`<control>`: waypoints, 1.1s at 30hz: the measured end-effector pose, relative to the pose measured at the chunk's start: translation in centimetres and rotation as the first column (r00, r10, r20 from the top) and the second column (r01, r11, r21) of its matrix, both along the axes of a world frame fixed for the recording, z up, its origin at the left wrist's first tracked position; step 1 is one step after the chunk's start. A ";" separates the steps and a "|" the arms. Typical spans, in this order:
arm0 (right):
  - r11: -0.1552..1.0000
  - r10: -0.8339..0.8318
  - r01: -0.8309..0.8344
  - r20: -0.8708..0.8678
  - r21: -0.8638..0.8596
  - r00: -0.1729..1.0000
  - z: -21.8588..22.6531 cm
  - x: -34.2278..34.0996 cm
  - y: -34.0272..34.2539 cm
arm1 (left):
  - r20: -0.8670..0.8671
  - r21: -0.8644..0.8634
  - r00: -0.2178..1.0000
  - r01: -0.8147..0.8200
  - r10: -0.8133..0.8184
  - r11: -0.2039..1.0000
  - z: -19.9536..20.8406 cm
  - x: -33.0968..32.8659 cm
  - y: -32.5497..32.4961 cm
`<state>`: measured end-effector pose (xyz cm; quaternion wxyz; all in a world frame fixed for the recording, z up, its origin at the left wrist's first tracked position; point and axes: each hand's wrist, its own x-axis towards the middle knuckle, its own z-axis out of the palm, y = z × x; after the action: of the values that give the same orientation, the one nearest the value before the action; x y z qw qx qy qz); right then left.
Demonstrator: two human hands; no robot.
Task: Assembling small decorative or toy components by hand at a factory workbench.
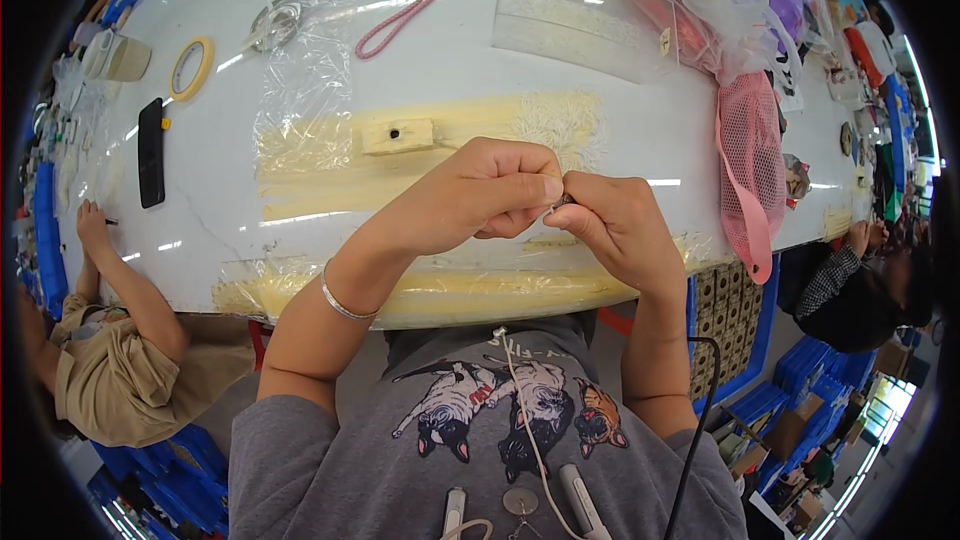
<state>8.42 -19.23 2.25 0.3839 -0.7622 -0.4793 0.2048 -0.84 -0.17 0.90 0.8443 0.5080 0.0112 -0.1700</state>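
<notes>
My left hand (pixel 495 190) and my right hand (pixel 622 230) meet above the front part of the table, fingertips almost touching. Between thumb and finger, the right one pinches a small dark, shiny piece (pixel 564 201), too small to name. The left fingers are curled closed right beside it, with the thumb pressed on the forefinger; whatever they hold is hidden. Beyond my left wrist lies a pale wooden block (pixel 398 137) with a dark hole in its top. A scatter of thin white strands (pixel 567 130) spreads on the yellow tape behind my hands.
A clear plastic box (pixel 585 25) with white strands stands at the back, beside a pink braided strap (pixel 405 24). To the left are a clear bag (pixel 303 90), a tape roll (pixel 192 69) and a black phone (pixel 151 153). A pink mesh bag (pixel 752 165) hangs over the right edge. Co-workers sit on both sides.
</notes>
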 end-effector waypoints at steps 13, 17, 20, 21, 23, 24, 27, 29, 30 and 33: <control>1.000 0.027 -0.027 -0.028 -0.013 0.999 -0.3 0.1 -0.3 | -0.028 0.052 0.999 0.039 -0.037 0.998 0.0 0.1 -0.1; 1.000 0.016 -0.014 -0.081 0.025 0.997 -0.5 0.0 -0.4 | -0.009 0.027 0.997 0.078 -0.077 0.997 -0.2 0.0 0.1; 0.999 0.020 -0.017 -0.088 0.044 0.996 -0.8 0.0 -0.5 | 0.006 -0.010 0.997 0.079 -0.079 0.997 0.0 -0.1 0.0; 0.998 0.003 0.005 -0.127 0.069 0.992 -0.8 -0.1 -0.5 | 0.006 -0.010 0.997 0.079 -0.079 0.997 0.1 -0.1 0.0; 0.995 -0.012 0.028 -0.166 0.092 0.986 -0.8 -0.4 -0.5 | 0.023 0.021 0.998 0.050 -0.051 0.999 0.2 -0.1 0.0; 0.994 -0.037 0.056 -0.197 0.090 0.980 -0.8 -0.5 -0.6 | 0.024 0.021 0.998 0.050 -0.050 0.999 0.3 0.0 0.0; 0.993 -0.057 0.077 -0.208 0.089 0.977 -0.9 -0.6 -0.6 | 0.052 0.029 0.998 0.040 -0.042 0.999 0.3 0.0 -0.1; 0.994 -0.047 0.066 -0.188 0.092 0.981 -1.1 -0.6 -0.5 | 0.066 0.038 0.996 0.050 -0.052 0.998 0.2 -0.1 0.0; 0.996 -0.035 0.046 -0.143 0.076 0.989 -1.2 -0.5 -0.5 | 0.066 0.037 0.997 0.049 -0.051 0.998 0.2 -0.1 0.0; 0.998 -0.018 0.024 -0.085 0.064 0.996 -1.2 -0.4 -0.3 | 0.070 0.045 0.996 0.055 -0.058 0.997 0.3 -0.1 0.0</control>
<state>8.05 -19.57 1.02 0.4305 -0.7450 -0.4611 0.2171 -0.91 -0.17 1.20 0.8278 0.5321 -0.0298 -0.1754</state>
